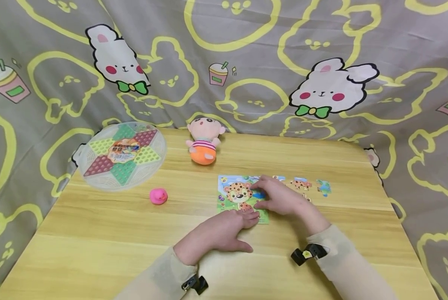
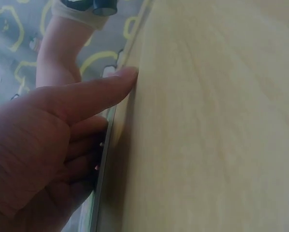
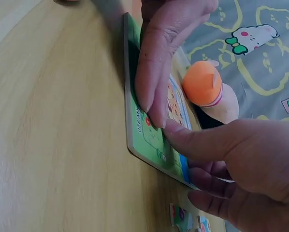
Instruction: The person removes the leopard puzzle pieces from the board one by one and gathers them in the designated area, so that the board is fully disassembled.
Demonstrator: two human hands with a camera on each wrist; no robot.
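A jigsaw puzzle board [image 1: 227, 206] with a spotted leopard cub lies flat on the wooden table. My left hand [image 1: 224, 231] rests across its lower edge. Its fingers stretch over the picture, and its thumb [image 2: 103, 94] points out over the tabletop. At the board's right side is my right hand [image 1: 284, 198], thumb and fingers spread apart over the picture. In the right wrist view, its thumb [image 3: 188, 137] touches the board beside the left fingertips, while its other fingers lie by the board's edge, partly hidden. Loose puzzle pieces [image 1: 324, 188] lie just right of this hand.
A pink rubber duck [image 1: 158, 196] sits left of the board. Farther back are a round Chinese checkers board [image 1: 104, 146] and a plush doll [image 1: 203, 146] with orange bottoms. A patterned grey curtain [image 1: 254, 54] hangs along the table's far edge.
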